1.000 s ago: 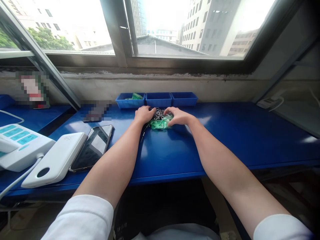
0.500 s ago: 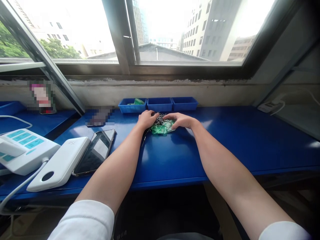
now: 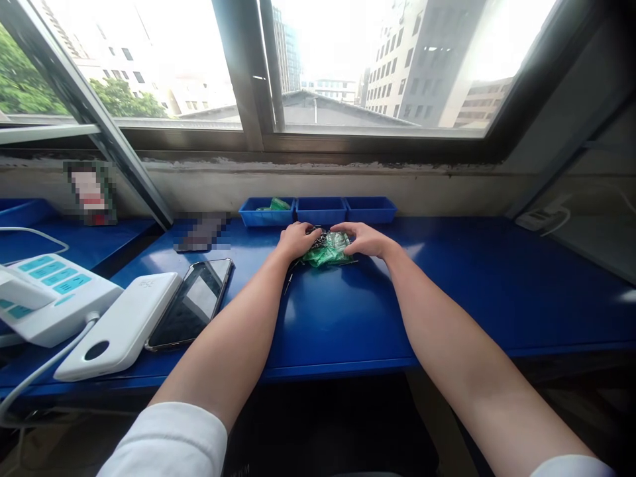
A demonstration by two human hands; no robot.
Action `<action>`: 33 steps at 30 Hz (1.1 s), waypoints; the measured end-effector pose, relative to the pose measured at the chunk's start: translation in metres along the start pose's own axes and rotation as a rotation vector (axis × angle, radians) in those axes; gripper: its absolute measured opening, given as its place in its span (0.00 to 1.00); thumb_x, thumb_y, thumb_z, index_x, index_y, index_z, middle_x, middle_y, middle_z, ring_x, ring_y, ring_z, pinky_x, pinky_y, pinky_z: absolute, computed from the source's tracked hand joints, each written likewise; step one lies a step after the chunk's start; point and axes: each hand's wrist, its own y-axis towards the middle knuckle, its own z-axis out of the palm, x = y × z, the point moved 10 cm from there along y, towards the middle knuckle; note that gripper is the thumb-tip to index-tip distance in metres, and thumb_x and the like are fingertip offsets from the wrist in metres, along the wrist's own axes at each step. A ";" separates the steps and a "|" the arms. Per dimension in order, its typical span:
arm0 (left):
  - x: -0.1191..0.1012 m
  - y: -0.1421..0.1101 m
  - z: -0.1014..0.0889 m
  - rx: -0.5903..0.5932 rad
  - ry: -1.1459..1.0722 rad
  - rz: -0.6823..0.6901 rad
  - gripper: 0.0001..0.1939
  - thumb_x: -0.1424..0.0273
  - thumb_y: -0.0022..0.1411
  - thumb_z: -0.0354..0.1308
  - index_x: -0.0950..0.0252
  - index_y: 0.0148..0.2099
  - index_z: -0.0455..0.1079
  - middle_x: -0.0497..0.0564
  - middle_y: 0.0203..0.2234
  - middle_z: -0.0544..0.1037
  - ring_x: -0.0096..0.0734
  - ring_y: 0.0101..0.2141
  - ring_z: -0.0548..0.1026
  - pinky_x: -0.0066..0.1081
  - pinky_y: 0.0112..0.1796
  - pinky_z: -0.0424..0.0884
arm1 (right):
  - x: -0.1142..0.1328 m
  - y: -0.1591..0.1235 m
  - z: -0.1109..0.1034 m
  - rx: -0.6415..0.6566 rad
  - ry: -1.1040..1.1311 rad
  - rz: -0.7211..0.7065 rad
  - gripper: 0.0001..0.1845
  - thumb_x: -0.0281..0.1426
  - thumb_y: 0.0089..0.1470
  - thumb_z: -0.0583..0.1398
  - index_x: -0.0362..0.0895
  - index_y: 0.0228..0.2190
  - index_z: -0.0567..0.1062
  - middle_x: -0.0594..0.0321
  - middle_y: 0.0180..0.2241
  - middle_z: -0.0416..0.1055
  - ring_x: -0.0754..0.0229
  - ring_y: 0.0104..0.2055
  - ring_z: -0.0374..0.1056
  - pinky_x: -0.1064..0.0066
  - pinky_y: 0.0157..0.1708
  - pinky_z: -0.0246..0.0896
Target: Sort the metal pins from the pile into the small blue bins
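Observation:
A heap of small dark and silvery metal pieces (image 3: pixel 318 237), too small to name surely, lies on the blue table with crinkled green plastic packets (image 3: pixel 325 254) in front of and over it. My left hand (image 3: pixel 298 240) rests at the heap's left side, its thumb stretched over the metal pieces and its other fingers partly hidden. From the right, my right hand (image 3: pixel 366 240) curves its thumb and fingers round the edge of the green packets. A few thin pins stick out below the packets and beside my left wrist.
Behind my hands stand three blue bins; the left bin (image 3: pixel 268 215) has green packets in it. At the left lie a phone (image 3: pixel 191 305), a white power bank (image 3: pixel 119 324) and a white power strip (image 3: pixel 57 298) with cables. The table's front edge (image 3: pixel 342 369) runs below my forearms.
The green packets have shifted and bunched up between my hands, covering more of the metal pieces on the right. Both hands stay at the heap. The whole view has shifted slightly.

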 end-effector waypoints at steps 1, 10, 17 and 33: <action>0.000 0.000 -0.001 -0.002 -0.014 0.001 0.25 0.51 0.59 0.48 0.62 0.48 0.73 0.57 0.45 0.76 0.43 0.47 0.71 0.35 0.47 0.64 | -0.001 0.001 -0.003 -0.030 0.037 -0.015 0.37 0.20 0.33 0.60 0.42 0.50 0.70 0.58 0.43 0.72 0.58 0.39 0.67 0.70 0.34 0.64; -0.004 -0.004 -0.004 0.008 -0.086 -0.024 0.23 0.53 0.59 0.50 0.63 0.47 0.73 0.54 0.46 0.77 0.42 0.48 0.72 0.33 0.45 0.65 | -0.039 0.002 -0.051 -0.606 0.299 0.073 0.34 0.21 0.27 0.53 0.41 0.43 0.71 0.69 0.20 0.62 0.67 0.18 0.53 0.71 0.20 0.54; -0.002 -0.004 -0.006 -0.020 -0.022 -0.047 0.24 0.51 0.60 0.48 0.61 0.48 0.72 0.54 0.46 0.76 0.45 0.49 0.71 0.38 0.48 0.62 | -0.051 0.008 -0.049 -0.690 0.409 0.075 0.24 0.24 0.32 0.53 0.42 0.36 0.72 0.70 0.18 0.59 0.68 0.18 0.52 0.75 0.16 0.49; -0.055 -0.022 -0.033 -0.219 -0.230 0.358 0.14 0.68 0.52 0.59 0.60 0.43 0.75 0.50 0.42 0.76 0.39 0.47 0.72 0.36 0.49 0.64 | 0.000 0.012 -0.036 -0.637 0.051 -0.280 0.06 0.24 0.35 0.63 0.44 0.22 0.78 0.60 0.54 0.67 0.51 0.57 0.61 0.62 0.56 0.55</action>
